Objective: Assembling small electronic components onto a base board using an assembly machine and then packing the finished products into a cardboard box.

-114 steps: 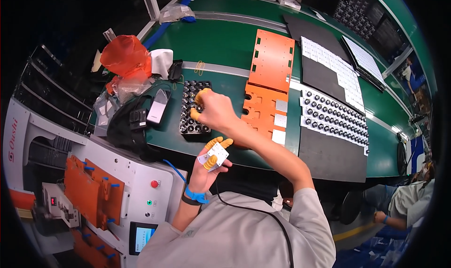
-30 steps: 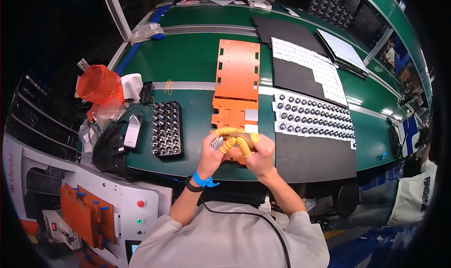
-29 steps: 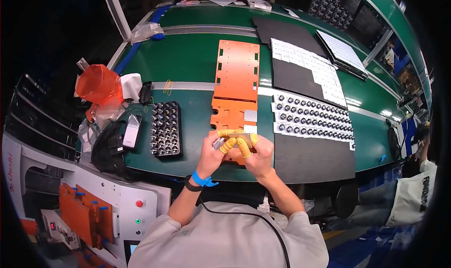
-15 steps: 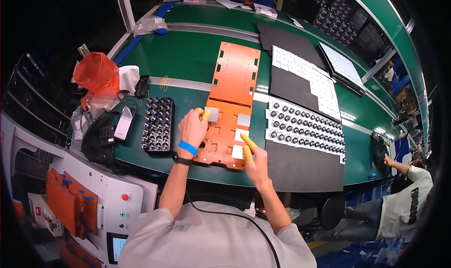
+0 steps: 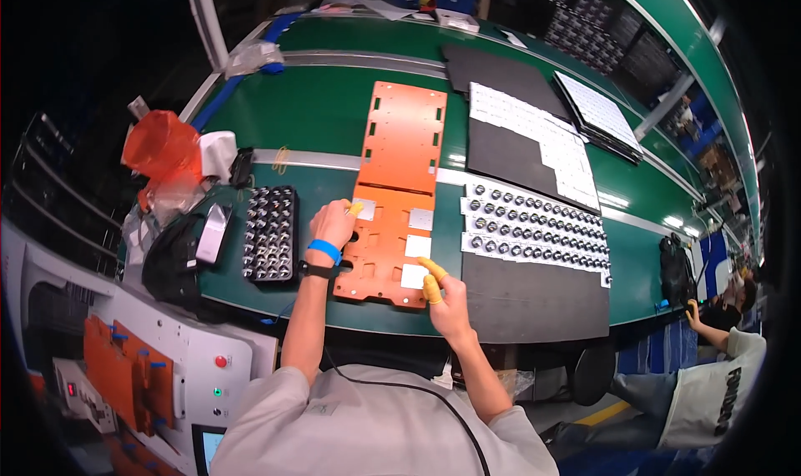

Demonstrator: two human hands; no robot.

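An orange fixture board [image 5: 380, 263] with shallow pockets lies in front of me, its orange perforated panel [image 5: 405, 130] extending beyond it. My left hand [image 5: 332, 226] is at the board's left edge. Its yellow-capped fingers are closed at the corner of a silver square plate [image 5: 365, 211]. My right hand [image 5: 448, 302] hovers at the right edge, yellow-capped index finger and thumb apart and nothing between them. Closest to it is a white square plate [image 5: 413, 276]; another white plate [image 5: 418, 246] and a silver plate [image 5: 421, 219] sit farther up that side.
A black tray [image 5: 271, 234] of shiny round parts stands left. On the right, rows of black-topped round parts [image 5: 534, 226] stand on white sheets beside dark foam mats [image 5: 534, 301]. A white machine [image 5: 188, 342] is at the lower left. Another person [image 5: 709, 384] is at the far right.
My right hand has drawn slightly toward me, from the middle white plate to the nearest one. The left hand stays at its plate. The whole view has shifted a little.
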